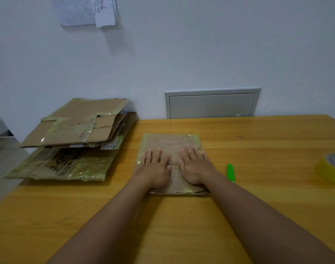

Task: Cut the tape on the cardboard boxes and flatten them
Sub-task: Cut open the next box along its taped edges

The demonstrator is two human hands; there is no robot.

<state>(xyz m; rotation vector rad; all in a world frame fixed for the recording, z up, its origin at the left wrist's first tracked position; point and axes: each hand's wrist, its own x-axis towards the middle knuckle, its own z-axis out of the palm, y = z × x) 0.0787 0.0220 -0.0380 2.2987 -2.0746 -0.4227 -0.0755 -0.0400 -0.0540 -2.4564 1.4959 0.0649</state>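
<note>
The left hand [156,169] lies palm down on a flattened cardboard box [171,143], its fingers straight and slightly spread, pressing the card against the wooden table [258,187]. The right hand [196,166] lies just beside it in the same way, flat and unclenched, fingers pointing away from the person; the two thumbs sit close together over the middle of the box, not quite touching. Neither hand grips anything.

The box under the hands is collapsed flat, with no open space inside it and nothing in it. Shiny yellowish tape runs along its edges, and its near edge is slightly ragged at the right corner.

Just to the right of the box, close to the right forearm, a green-handled cutter [230,172] lies on the table, apart from both hands. Well apart at the right edge of the table sits a roll of yellow tape [329,169].

At the far left corner of the table lies a stack of flattened boxes [77,138], several layers of taped card, the lowest one bearing dark handwriting and overhanging the table's left edge. Behind the table, a grey panel [212,104] is set in the white wall, and sheets of paper [90,11] hang higher up.
</note>
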